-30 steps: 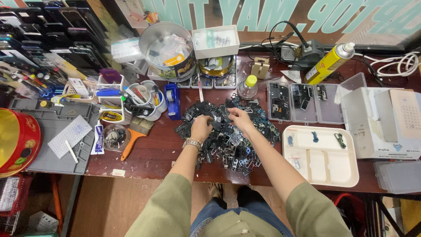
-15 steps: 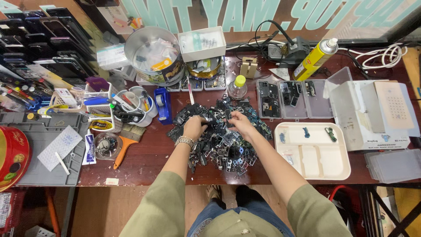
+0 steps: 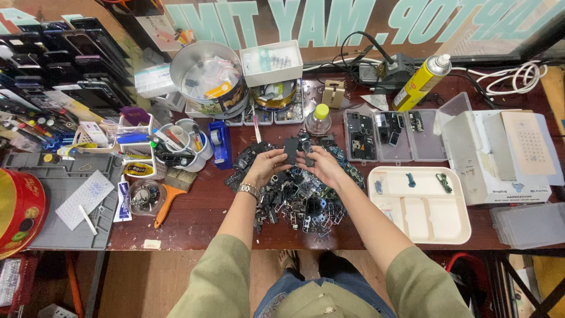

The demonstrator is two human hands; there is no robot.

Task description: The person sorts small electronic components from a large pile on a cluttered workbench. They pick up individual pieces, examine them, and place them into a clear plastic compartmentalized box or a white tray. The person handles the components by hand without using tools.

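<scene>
your left hand (image 3: 266,166) and your right hand (image 3: 321,166) meet above the far edge of a heap of small dark phone parts (image 3: 297,197) on the reddish wooden bench (image 3: 200,218). between them you hold a small dark flat part (image 3: 291,150), lifted just clear of the heap; the left fingers pinch its left edge, and the right fingers close on something at its right side, though you cannot tell exactly what they grip there. a metal watch (image 3: 248,189) sits on your left wrist.

just beyond the heap stands a small clear bottle with a yellow-green cap (image 3: 319,121). to its right lies an open clear compartment box (image 3: 385,135) with dark parts in some cells, and nearer you, right of the heap, a cream divided tray (image 3: 421,203) holding a few small blue and green pieces. a yellow spray can (image 3: 421,83) lies tilted behind the box. left of the heap are a blue tape dispenser (image 3: 219,143) and an orange-handled brush (image 3: 168,197).
</scene>
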